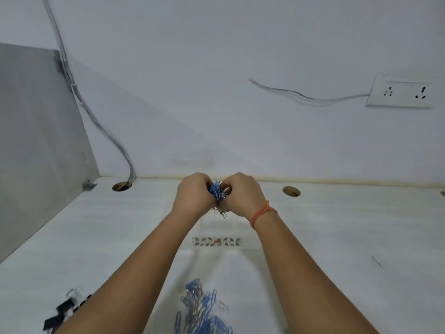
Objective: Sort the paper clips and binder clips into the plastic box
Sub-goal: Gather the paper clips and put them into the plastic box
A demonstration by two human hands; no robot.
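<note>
Head view: left hand [193,195] and right hand [242,196] meet above the clear plastic box [218,233], fingers curled tight round one clump of paper clips [216,191]. Loose blue clips [204,309] nearer than box; binder clips [63,312] near-left.

Glossy wire paper clips [204,309], matt white table [337,237]

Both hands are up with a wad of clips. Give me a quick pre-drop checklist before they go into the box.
1. Left hand and right hand both grip the clip bundle: ok.
2. Bundle is one type only: not ok, blue and silver clips are tangled.
3. Plastic box under the hands: ok, though faint.
4. Target compartment empty: cannot tell.
5. Loose paper clips and black binder clips remain on the desk: not ok.
</note>
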